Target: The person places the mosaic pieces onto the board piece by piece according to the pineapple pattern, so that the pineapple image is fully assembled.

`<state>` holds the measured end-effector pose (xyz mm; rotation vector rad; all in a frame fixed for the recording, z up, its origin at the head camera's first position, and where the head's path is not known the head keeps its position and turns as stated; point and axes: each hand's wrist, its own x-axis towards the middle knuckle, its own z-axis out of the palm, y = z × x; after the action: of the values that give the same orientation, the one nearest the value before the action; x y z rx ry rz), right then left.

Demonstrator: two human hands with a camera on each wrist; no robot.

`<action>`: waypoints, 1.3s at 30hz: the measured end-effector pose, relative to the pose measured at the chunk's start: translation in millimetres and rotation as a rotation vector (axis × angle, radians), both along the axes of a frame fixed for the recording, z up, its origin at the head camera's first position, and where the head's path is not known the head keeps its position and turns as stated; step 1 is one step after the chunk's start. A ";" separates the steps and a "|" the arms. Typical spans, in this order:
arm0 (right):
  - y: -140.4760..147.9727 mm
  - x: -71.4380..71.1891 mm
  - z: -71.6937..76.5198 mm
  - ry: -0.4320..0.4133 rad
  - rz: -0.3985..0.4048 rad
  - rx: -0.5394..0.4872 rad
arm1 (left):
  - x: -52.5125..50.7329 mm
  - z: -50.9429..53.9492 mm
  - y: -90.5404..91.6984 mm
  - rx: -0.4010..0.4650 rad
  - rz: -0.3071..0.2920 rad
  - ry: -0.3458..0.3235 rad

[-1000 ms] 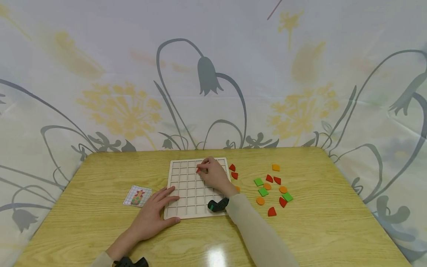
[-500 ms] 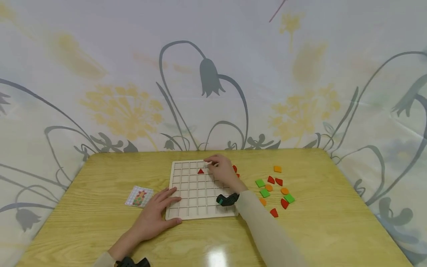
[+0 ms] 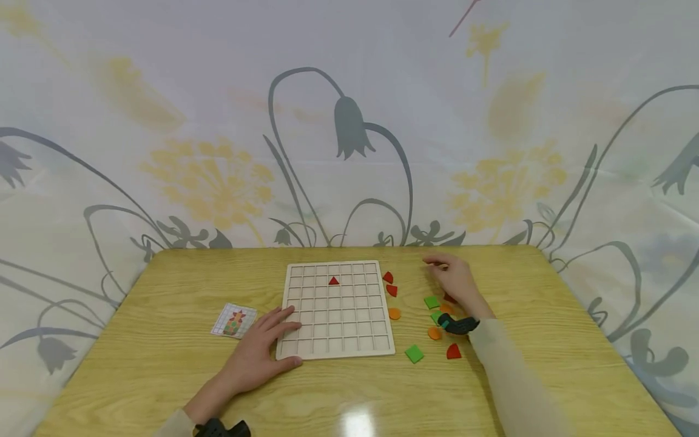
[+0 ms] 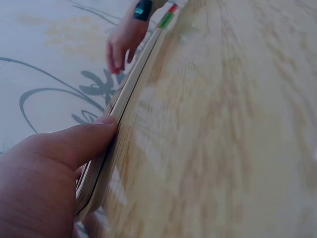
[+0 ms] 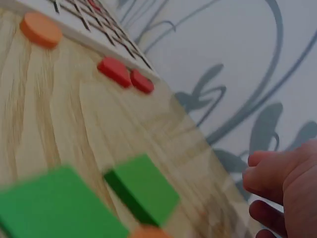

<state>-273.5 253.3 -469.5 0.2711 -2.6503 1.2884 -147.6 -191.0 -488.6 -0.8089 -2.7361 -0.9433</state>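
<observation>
Over my feed I see the grid board (image 3: 334, 317) with a triangle (image 3: 334, 281) on it toward twelve o'clock, the card (image 3: 233, 320) at nine, loose pieces (image 3: 414, 354) around three.

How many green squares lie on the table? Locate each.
3 visible: one green square off the near right corner of the grid board; a second and third farther right and back, the third partly behind the black wrist device. The right arm may hide more.
</observation>
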 end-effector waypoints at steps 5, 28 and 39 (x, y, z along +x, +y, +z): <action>52.0 13.2 -4.8 -0.083 -0.035 0.029 | 0.3 0.0 -0.1 -0.007 0.004 -0.009; 81.6 22.9 -6.9 -0.133 0.003 -0.014 | -0.4 -0.6 0.5 -0.011 0.013 0.013; 80.4 23.5 -8.0 -0.141 -0.015 -0.001 | 0.5 -1.5 0.6 -0.024 0.013 0.010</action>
<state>-250.0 333.7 -477.5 0.1663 -2.7614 1.3518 -147.1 -190.3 -490.1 -0.7960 -2.7456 -0.9030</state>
